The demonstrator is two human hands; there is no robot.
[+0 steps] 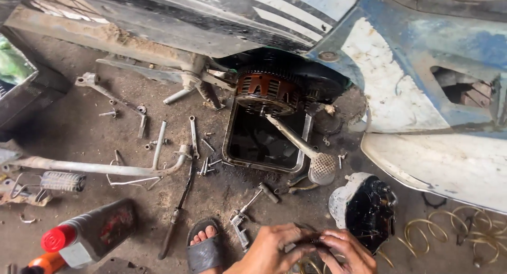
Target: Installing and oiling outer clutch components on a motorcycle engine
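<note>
- Left hand (272, 247) and right hand (346, 253) meet low in view, fingers curled together, both pinching a small dark part (315, 241); too small to tell what it is.
- Just right of the hands: one engine cover (364, 205), rounded cast metal, pale outside, black and oily inside.
- Left of them: one foot in a grey sandal (205, 250), then one T-handle wrench (252, 202), steel, grimy.
- Further up: one rectangular drain pan (264, 142) of black oil under one round toothed clutch (266, 92), rust-orange.
- One kick lever (303, 147) slants over the pan, with a cross-hatched pad.
- Loose bolts (208, 163) scattered on the dirt floor; can't count them.
- One grey oil bottle (90, 234), red cap, lying down at lower left.
</note>
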